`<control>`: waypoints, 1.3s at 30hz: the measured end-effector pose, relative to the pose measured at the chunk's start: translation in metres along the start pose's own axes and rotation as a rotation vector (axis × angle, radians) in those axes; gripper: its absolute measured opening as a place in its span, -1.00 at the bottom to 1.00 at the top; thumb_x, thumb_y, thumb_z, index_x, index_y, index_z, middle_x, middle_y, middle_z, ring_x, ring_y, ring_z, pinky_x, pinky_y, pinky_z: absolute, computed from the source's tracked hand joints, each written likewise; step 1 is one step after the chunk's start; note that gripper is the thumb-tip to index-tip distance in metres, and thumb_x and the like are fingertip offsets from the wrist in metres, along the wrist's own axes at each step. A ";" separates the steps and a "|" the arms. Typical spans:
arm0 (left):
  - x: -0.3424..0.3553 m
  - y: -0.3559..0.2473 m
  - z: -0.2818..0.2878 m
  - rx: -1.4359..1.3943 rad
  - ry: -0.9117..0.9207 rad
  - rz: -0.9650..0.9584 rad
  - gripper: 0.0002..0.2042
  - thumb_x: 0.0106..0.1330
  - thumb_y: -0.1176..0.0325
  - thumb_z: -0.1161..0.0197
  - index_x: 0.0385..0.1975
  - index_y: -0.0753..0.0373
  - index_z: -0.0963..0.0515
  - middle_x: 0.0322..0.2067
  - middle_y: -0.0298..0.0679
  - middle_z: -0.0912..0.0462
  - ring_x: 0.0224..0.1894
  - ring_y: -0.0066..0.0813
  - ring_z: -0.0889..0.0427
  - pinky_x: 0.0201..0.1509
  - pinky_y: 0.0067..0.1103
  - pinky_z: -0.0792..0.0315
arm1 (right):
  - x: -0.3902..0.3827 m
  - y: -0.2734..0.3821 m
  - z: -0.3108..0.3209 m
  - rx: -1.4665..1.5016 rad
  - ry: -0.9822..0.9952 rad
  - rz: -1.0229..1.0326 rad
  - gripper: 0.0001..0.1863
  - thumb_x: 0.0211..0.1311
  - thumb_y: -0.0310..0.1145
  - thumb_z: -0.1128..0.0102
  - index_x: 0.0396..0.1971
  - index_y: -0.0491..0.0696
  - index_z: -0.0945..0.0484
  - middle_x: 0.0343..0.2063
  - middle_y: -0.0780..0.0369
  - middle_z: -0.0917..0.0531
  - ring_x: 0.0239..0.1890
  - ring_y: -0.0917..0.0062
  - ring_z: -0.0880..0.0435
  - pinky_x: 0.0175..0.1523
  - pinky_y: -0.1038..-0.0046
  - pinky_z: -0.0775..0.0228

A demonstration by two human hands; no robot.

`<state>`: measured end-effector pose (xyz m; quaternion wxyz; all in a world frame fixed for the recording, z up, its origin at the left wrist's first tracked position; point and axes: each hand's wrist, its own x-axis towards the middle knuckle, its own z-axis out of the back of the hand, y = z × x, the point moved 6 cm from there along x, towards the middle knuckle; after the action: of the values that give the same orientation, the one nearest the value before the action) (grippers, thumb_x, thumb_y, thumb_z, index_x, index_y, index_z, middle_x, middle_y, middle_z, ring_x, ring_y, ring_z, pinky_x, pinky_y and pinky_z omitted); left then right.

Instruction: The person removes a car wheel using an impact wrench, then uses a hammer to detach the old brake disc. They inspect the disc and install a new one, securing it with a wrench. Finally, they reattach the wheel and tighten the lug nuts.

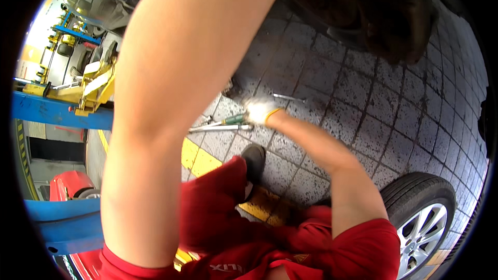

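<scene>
My left arm [166, 83] reaches up across the picture, and its hand is beyond the top edge. Low over the tiled floor is my right hand [261, 111], in a white glove with a yellow cuff. Motion smears its fingers, so their grip cannot be made out. Right beside them lies a green-handled tool [233, 120], its end partly covered by the glove. A long silver wrench [220, 128] lies just below that tool. Farther out, a thin metal wrench [289, 97] rests on the tiles. A small dark object [230, 89] shows partly behind my left arm.
Dark vehicle underparts [337, 10] hang overhead at the upper right. A wheel with a silver rim [423, 223] is at my lower right. Blue lift parts [62, 111] with a yellow arm [98, 85] stand at left. My shoe [253, 163] is near the yellow floor line [199, 159].
</scene>
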<state>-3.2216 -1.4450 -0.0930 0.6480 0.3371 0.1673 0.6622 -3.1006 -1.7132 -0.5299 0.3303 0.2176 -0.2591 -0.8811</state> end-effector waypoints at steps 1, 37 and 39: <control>0.027 -0.008 0.005 0.008 -0.053 -0.027 -0.79 0.48 0.44 0.04 -0.11 0.33 -0.56 -0.21 -0.02 -0.73 -0.10 -0.04 -0.75 0.05 -0.30 -0.60 | 0.025 -0.016 -0.032 -0.125 -0.229 0.218 -0.52 0.35 -0.05 -0.20 0.02 -0.14 -0.66 -0.10 0.02 -0.79 -0.07 0.15 -0.80 0.10 0.18 -0.64; 0.016 -0.022 0.019 0.239 0.166 0.053 -0.60 0.46 0.53 -0.06 0.28 0.26 -0.45 0.17 -0.24 -0.62 0.03 -0.32 -0.73 0.06 -0.47 -0.63 | -0.551 0.055 0.356 0.340 -1.443 0.890 -0.46 0.49 -0.08 -0.32 0.25 -0.13 -0.49 -0.16 0.16 -0.67 -0.28 0.42 -0.75 -0.23 0.46 -0.75; -0.003 -0.017 0.011 0.178 -0.018 0.008 -0.63 0.43 0.55 -0.09 0.22 0.26 -0.47 0.16 -0.23 -0.62 -0.02 -0.31 -0.75 0.03 -0.45 -0.65 | -0.545 0.064 0.370 0.403 -1.408 0.897 -0.47 0.48 -0.06 -0.32 0.22 -0.14 -0.51 -0.17 0.16 -0.67 -0.28 0.43 -0.74 -0.22 0.46 -0.73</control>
<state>-3.2019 -1.4481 -0.0967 0.6141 0.4001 0.2184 0.6443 -2.9013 -1.2604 -0.0908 0.3647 -0.4485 -0.6170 -0.5340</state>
